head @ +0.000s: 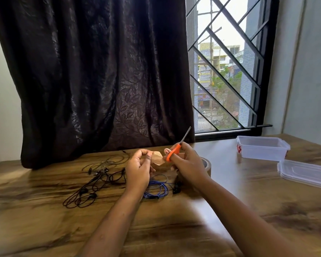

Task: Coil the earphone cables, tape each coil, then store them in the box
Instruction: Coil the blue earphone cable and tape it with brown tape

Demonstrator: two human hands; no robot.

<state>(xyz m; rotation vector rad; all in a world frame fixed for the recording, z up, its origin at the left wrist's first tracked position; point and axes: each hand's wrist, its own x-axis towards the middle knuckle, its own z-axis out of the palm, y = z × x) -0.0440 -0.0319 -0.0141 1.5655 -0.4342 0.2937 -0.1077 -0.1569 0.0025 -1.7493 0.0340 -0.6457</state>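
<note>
My left hand (139, 168) pinches a short piece of brown tape (157, 158) held up over the table. My right hand (185, 164) grips orange-handled scissors (174, 150), blades pointing up and away. Below the hands lies a coiled blue earphone cable (156, 188) with black earbuds beside it. A tangle of black earphone cables (96, 180) sprawls on the table to the left. The brown tape roll (206, 165) sits just behind my right hand, partly hidden. The clear plastic box (261, 148) stands open at the far right.
The box's clear lid (304, 173) lies on the wooden table (44, 219) near the right edge. A small wooden object (239, 158) stands by the box. A dark curtain (100, 80) hangs over the table's back edge; a barred window is behind.
</note>
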